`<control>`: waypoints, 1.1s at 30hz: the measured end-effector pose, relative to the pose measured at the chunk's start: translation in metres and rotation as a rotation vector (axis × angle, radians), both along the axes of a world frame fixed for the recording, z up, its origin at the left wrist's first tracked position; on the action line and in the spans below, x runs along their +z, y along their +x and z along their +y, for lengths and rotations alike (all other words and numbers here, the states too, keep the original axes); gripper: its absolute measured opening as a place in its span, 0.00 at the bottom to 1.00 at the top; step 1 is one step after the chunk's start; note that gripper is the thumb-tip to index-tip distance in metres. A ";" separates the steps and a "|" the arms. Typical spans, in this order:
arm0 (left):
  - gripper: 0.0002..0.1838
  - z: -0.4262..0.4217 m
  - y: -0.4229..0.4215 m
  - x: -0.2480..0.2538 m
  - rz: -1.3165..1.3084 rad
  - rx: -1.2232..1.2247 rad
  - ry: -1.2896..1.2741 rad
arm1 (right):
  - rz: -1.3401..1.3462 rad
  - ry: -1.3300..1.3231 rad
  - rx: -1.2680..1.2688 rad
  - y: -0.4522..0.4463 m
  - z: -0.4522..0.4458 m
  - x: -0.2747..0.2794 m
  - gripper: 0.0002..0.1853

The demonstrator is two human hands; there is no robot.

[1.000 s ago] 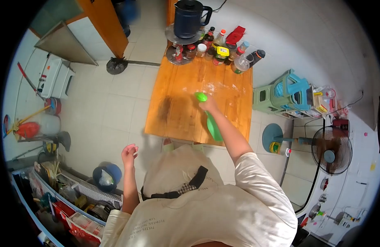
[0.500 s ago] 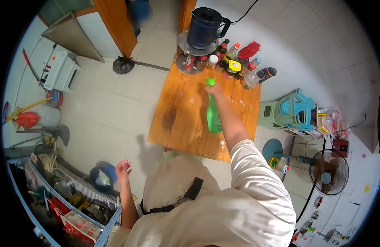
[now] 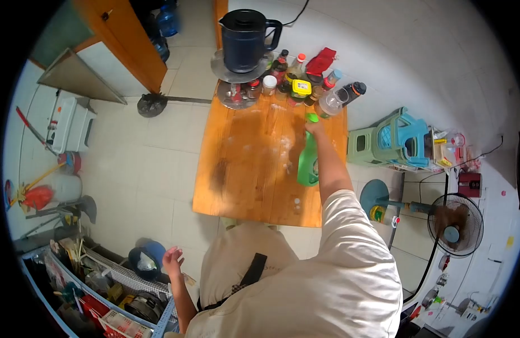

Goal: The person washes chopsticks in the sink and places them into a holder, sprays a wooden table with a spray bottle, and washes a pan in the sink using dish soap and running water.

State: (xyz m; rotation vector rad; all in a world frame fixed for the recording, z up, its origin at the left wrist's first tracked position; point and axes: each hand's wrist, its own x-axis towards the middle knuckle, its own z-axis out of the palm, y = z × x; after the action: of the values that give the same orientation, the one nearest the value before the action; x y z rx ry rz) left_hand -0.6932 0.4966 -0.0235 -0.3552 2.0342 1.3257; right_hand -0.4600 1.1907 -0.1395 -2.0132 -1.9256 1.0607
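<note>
The right hand (image 3: 314, 128) grips a green spray bottle (image 3: 307, 164) over the bench (image 3: 243, 194) at 3 o'clock, the left hand (image 3: 172, 259) loosely curled, empty at 7, while a forward swing could topple the clear container (image 3: 329, 104) at 1.

Your spray bottle (image 3: 307, 166) is bright grn, its head (image 3: 311, 118) a limier grn. Your desk (image 3: 254, 169) is orange-brn wood w/ darker grain lines, whitish specks & a blackish-brn patch (image 3: 219, 174). Your shirt (image 3: 355, 265) is cream, your strap (image 3: 254, 270) blk. Kettle (image 3: 244, 50): v. dark navy. Among the jars etc. you've got a yel. lid (image 3: 301, 88), a wht cap (image 3: 269, 80), an orange-red cap (image 3: 301, 57) & a red packet (image 3: 322, 61). To your R, stools: one pale grn (image 3: 359, 145), one teal-blue (image 3: 416, 135); fan base (image 3: 374, 192) darker teal. Floor (image 3: 158, 174): off-wht tiles, greyish lines. On your L: blk bag (image 3: 152, 107), yel. pole (image 3: 52, 170), red bag (image 3: 37, 197), blue bucket (image 3: 155, 250).
</note>
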 end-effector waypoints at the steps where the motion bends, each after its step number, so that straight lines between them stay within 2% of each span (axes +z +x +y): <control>1: 0.11 0.002 0.003 0.000 -0.001 -0.004 0.007 | 0.016 0.036 0.008 0.014 0.003 -0.002 0.20; 3: 0.11 0.008 0.007 0.001 -0.004 -0.018 0.001 | 0.029 0.070 0.006 0.043 0.012 -0.005 0.20; 6: 0.11 0.019 0.012 0.006 0.002 -0.031 -0.016 | 0.005 -0.015 -0.126 0.083 0.019 0.000 0.20; 8: 0.11 0.024 0.014 0.007 0.009 -0.041 -0.026 | -0.061 0.001 -0.048 0.106 0.016 0.027 0.21; 9: 0.11 0.026 0.016 0.007 0.013 -0.059 -0.032 | -0.061 0.001 -0.059 0.118 0.019 0.023 0.21; 11: 0.11 0.030 0.020 0.006 0.016 -0.085 -0.034 | -0.087 0.277 -0.187 0.145 0.031 0.006 0.15; 15: 0.10 0.040 0.030 0.009 0.014 -0.120 -0.004 | -0.247 0.170 -0.286 0.185 0.033 0.021 0.18; 19: 0.10 0.048 0.043 0.011 0.020 -0.150 -0.006 | -0.151 0.205 -0.206 0.209 0.035 0.041 0.19; 21: 0.10 0.050 0.050 0.014 0.023 -0.157 -0.008 | -0.256 0.135 -0.325 0.214 0.042 0.044 0.20; 25: 0.10 0.055 0.063 0.024 0.053 -0.166 -0.029 | -0.306 0.089 -0.255 0.225 0.048 0.046 0.20; 27: 0.10 0.053 0.068 0.027 0.060 -0.173 -0.036 | -0.286 0.151 -0.189 0.228 0.049 0.050 0.20; 33: 0.11 0.040 0.086 0.029 0.069 -0.163 -0.048 | -0.228 0.087 -0.175 0.237 0.046 0.043 0.20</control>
State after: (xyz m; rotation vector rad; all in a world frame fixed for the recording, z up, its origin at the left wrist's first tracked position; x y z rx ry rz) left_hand -0.6072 0.5368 0.0055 -0.1635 2.1063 1.2066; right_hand -0.2225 1.2371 -0.0961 -2.2880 -1.8165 0.7215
